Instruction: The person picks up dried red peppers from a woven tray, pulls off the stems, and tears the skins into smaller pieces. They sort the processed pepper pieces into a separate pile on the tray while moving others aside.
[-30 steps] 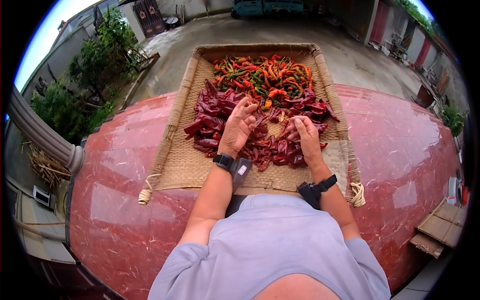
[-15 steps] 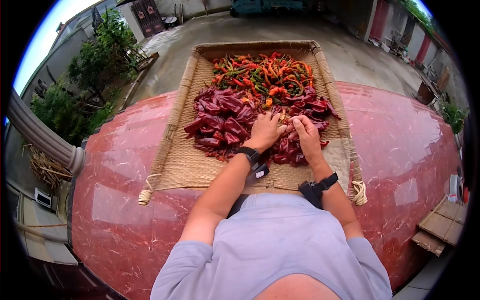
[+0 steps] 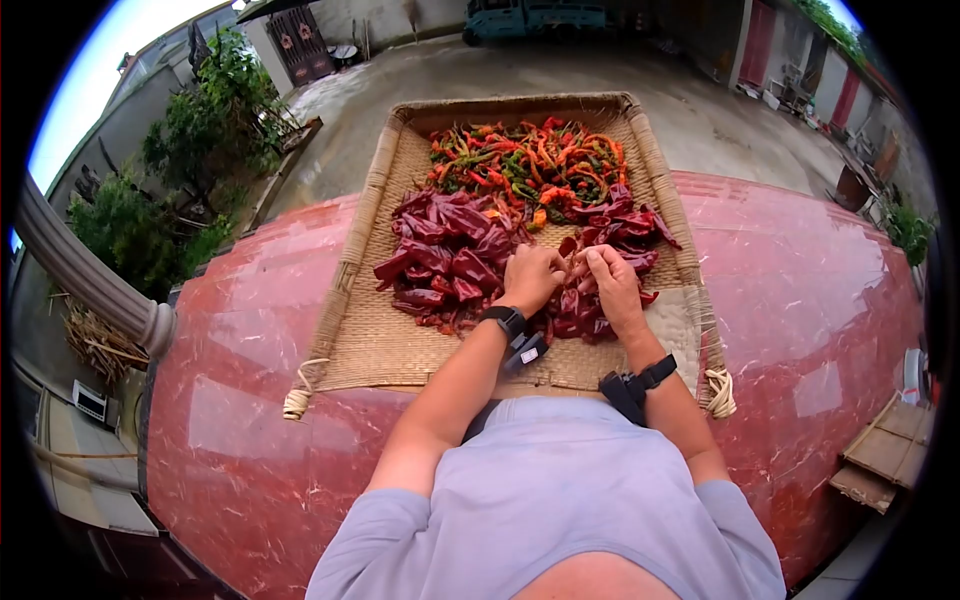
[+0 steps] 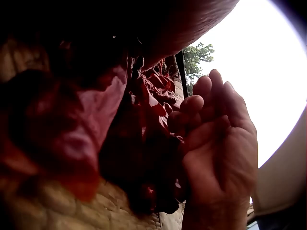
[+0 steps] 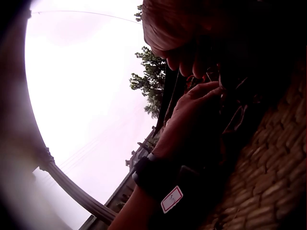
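**Left hand [image 3: 533,277] and right hand [image 3: 615,282] close together over the woven tray [image 3: 365,355]**

A pale shirt [image 3: 590,480] fills the space before the tray's near edge. Dark red peppers [image 3: 577,315] lie across the tray's middle, some just on the near side of both grips, more spread along its left half. Above them, over the tray's middle, both grips have fingers bent toward each other; whether either pinches a pepper cannot be told. Toward the tray's far end lie thin red, orange and green peppers [image 3: 530,165]. Well beyond the tray stands a blue vehicle [image 3: 535,20].
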`<state>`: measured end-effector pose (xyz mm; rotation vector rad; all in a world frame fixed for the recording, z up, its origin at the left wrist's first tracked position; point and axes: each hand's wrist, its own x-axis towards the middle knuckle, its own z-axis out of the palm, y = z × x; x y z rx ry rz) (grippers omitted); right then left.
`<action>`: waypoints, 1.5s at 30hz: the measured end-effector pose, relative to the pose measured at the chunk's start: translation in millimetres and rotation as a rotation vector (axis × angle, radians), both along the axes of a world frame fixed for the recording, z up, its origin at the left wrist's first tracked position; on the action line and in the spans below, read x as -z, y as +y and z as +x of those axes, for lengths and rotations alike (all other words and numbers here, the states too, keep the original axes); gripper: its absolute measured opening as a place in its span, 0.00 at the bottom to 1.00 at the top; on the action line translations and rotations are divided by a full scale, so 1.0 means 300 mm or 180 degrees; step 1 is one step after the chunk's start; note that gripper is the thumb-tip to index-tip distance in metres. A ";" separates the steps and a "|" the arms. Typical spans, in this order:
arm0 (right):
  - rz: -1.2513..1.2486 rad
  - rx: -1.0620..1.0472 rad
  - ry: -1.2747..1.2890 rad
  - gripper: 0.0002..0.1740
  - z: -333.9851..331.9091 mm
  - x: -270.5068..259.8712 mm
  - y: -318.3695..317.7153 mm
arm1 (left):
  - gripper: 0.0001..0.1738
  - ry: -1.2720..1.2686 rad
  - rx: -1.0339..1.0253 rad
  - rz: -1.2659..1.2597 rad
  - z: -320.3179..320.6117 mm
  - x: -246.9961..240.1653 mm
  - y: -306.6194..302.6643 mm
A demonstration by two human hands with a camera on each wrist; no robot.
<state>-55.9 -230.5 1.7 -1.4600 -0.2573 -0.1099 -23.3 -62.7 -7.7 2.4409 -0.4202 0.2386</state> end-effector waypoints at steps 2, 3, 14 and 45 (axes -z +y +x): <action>0.0096 0.0006 0.0015 0.10 -0.004 0.000 -0.002 | 0.06 -0.0240 -0.0011 -0.0519 -0.012 0.020 0.004; -0.0060 0.0213 -0.0098 0.09 -0.004 -0.001 -0.001 | 0.06 -0.0185 -0.0067 -0.0644 -0.017 0.007 0.008; -0.1750 0.0155 -0.1233 0.21 -0.028 -0.008 0.003 | 0.08 0.0479 0.0799 -0.1538 -0.078 -0.018 0.073; -0.0012 0.0175 -0.0256 0.11 -0.020 -0.032 -0.003 | 0.13 0.0316 -0.0166 -0.2757 -0.102 -0.081 0.098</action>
